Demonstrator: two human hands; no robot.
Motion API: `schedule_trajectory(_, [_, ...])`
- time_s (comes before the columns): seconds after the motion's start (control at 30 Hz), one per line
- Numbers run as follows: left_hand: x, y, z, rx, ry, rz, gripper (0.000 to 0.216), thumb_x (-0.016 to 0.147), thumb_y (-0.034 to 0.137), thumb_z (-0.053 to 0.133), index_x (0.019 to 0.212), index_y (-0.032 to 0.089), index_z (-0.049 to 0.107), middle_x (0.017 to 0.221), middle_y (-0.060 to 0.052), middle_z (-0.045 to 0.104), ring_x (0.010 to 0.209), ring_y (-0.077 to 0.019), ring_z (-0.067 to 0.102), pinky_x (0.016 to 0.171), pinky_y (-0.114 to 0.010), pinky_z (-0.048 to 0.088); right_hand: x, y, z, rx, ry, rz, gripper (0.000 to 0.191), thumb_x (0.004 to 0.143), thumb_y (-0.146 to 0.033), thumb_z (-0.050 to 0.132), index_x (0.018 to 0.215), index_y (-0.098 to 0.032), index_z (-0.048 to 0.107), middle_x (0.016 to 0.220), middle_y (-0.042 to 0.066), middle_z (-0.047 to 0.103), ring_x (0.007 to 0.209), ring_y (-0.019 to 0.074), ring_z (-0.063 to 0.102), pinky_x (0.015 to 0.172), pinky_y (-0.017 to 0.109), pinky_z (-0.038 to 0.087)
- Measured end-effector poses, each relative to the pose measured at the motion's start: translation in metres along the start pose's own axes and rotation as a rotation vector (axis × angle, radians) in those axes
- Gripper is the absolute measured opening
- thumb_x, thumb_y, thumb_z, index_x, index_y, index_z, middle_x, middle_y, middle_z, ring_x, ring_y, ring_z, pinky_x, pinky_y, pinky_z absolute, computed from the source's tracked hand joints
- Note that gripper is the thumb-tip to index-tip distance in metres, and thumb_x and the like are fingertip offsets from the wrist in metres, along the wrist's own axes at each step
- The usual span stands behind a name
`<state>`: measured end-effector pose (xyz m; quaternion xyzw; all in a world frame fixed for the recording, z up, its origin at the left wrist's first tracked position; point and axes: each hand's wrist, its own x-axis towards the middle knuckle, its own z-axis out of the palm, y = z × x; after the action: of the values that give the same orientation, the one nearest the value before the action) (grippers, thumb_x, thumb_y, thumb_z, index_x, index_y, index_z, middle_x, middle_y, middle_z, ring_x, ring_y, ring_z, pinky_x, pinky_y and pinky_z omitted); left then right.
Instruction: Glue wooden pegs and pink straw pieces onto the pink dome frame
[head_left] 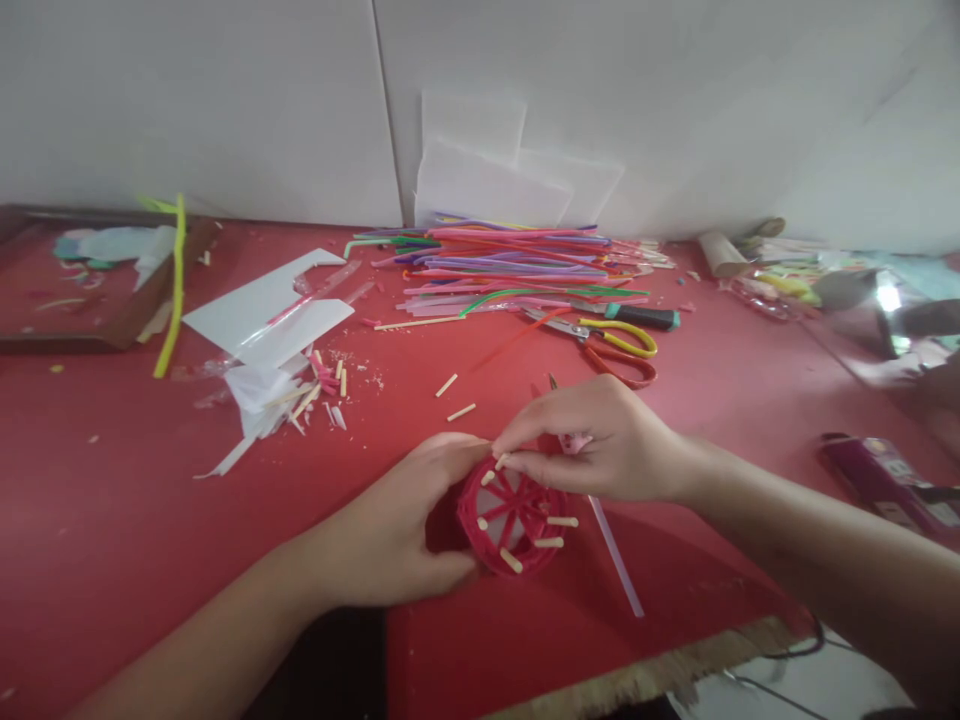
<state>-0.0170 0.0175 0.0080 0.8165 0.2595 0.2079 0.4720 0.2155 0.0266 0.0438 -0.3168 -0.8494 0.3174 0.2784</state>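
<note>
My left hand (pixel 397 530) is closed around the left side of a round, crimson spoked piece (pixel 469 520) that looks like a small wheel or basket base. Short pale wooden sticks (pixel 511 560) stick out around its rim, with a pale centre behind the spokes. At the far edge, the thumb and forefinger of my right hand (pixel 607 445) pinch another short wooden stick (pixel 501 462) against the rim. Beneath my right hand, a lilac strip (pixel 616 557) lies on the red table. Something pink and shiny shows partly behind the palm.
Coloured strips (pixel 510 262) lie piled by the wall, near scissors (pixel 619 350) and a dark-handled tool (pixel 641 317). White card (pixel 277 300), scraps (pixel 262 400) and two cut sticks (pixel 461 411) lie leftward. A purple box (pixel 885 480) sits right. The table's front edge (pixel 645 680) is ragged.
</note>
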Motion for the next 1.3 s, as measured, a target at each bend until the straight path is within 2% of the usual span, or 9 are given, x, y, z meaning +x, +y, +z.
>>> schedule_trajectory(0.23, [-0.0013, -0.0032, 0.001, 0.0, -0.011, 0.006, 0.045, 0.077, 0.019, 0.071, 0.119, 0.026, 0.058, 0.122, -0.006, 0.063, 0.106, -0.0227, 0.064, 0.095, -0.037, 0.055, -0.0007, -0.0007, 0.0003, -0.042, -0.009, 0.0, 0.011, 0.089, -0.016, 0.067, 0.096, -0.017, 0.075, 0.087, 0.001, 0.08, 0.074, 0.0093, 0.073, 0.069, 0.018, 0.055])
schedule_trajectory(0.5, [-0.0001, -0.0001, -0.0003, -0.019, -0.022, -0.002, 0.042, 0.078, 0.018, 0.07, 0.118, 0.025, 0.059, 0.116, -0.004, 0.064, 0.104, -0.0209, 0.063, 0.095, -0.034, 0.054, 0.0001, -0.0022, -0.0011, -0.056, -0.029, -0.012, 0.01, 0.09, -0.016, 0.067, 0.095, -0.016, 0.076, 0.087, 0.0, 0.08, 0.076, 0.0078, 0.074, 0.07, 0.015, 0.053])
schedule_trajectory(0.9, [-0.0007, -0.0028, 0.0012, -0.038, -0.017, -0.008, 0.047, 0.076, 0.017, 0.071, 0.121, 0.025, 0.058, 0.123, -0.005, 0.063, 0.107, -0.0215, 0.063, 0.097, -0.035, 0.053, -0.0015, 0.0003, -0.0016, -0.073, -0.056, -0.062, 0.01, 0.092, -0.016, 0.065, 0.096, -0.015, 0.074, 0.092, 0.003, 0.08, 0.084, 0.01, 0.075, 0.077, 0.017, 0.054])
schedule_trajectory(1.3, [-0.0018, -0.0042, 0.0007, -0.025, -0.029, -0.017, 0.051, 0.076, 0.017, 0.071, 0.124, 0.026, 0.058, 0.126, -0.005, 0.063, 0.11, -0.0216, 0.063, 0.099, -0.035, 0.052, 0.0, -0.0021, -0.0027, -0.104, -0.074, -0.083, 0.009, 0.091, -0.015, 0.063, 0.094, -0.016, 0.072, 0.09, 0.002, 0.08, 0.08, 0.0102, 0.073, 0.075, 0.018, 0.054])
